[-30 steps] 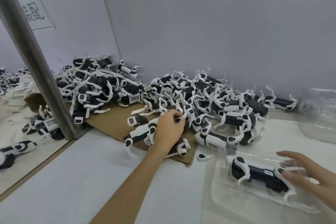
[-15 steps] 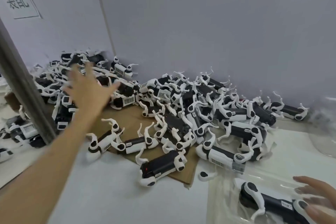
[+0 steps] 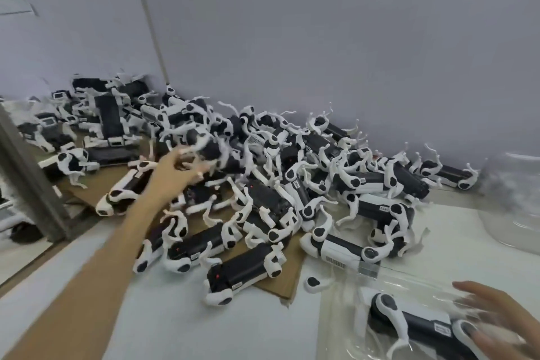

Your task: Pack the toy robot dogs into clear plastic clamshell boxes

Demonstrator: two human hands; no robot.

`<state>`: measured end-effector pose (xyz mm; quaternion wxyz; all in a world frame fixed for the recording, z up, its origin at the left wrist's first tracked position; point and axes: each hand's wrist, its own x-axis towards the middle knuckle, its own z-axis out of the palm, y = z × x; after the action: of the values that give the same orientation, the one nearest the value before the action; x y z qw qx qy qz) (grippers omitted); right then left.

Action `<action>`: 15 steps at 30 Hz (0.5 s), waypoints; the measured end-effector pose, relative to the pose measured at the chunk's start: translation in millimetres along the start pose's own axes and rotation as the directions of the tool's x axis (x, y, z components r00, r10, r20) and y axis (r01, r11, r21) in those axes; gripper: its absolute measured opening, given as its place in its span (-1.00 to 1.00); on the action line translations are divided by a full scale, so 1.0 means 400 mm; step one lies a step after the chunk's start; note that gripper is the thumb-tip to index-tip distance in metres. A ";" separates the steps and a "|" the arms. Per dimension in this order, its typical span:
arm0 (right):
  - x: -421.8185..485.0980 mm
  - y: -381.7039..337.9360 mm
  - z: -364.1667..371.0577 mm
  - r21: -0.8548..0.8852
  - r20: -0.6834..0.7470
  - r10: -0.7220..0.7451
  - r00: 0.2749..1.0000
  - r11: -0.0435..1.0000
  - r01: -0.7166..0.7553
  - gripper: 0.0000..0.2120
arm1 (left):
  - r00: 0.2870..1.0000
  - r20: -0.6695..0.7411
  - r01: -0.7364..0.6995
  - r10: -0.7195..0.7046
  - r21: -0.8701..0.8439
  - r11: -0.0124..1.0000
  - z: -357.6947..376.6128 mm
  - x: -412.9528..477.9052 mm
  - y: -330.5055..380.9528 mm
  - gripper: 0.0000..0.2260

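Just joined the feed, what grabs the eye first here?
A sprawling heap of black-and-white toy robot dogs fills the far side against the wall, partly on brown cardboard. The left hand reaches into it, blurred. At bottom right, the right hand lies on a clear clamshell box holding one dog.

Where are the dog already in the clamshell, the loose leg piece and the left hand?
dog in the clamshell (image 3: 420, 324): head view, on its black body.
loose leg piece (image 3: 312, 282): head view, on its black joint cap.
left hand (image 3: 174, 175): head view, back of the hand.

Packing bench: heaped toy robot dogs (image 3: 263, 184)
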<state>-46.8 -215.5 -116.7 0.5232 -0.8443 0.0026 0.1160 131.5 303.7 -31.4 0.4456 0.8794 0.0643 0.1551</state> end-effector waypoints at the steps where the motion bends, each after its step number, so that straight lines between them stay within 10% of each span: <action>1: -0.009 0.005 -0.004 -0.037 -0.050 -0.016 0.999 0.999 0.014 -0.74 | 0.998 0.039 -0.056 0.055 0.032 0.998 0.063 -0.021 0.032 -0.57; 5: -0.080 -0.052 -0.011 -0.174 -0.179 -0.052 0.983 0.985 0.020 -0.45 | 0.962 0.016 -0.273 0.273 0.085 0.958 0.215 -0.041 0.175 -0.70; 11: -0.121 -0.118 0.006 -0.139 -0.159 -0.167 0.973 0.980 0.145 -0.56 | 0.957 0.201 -0.280 0.209 0.461 0.842 0.236 -0.037 0.302 -0.70; 15: -0.140 -0.126 -0.009 -0.174 -0.120 -0.169 0.978 0.974 0.147 -0.59 | 0.932 0.058 -0.312 0.359 0.636 0.706 0.198 -0.141 0.370 -0.60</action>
<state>-94.4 -202.3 -59.4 0.4579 -0.8880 -0.0391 0.0167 100.7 141.0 31.5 0.0839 0.9683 -0.0324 0.2330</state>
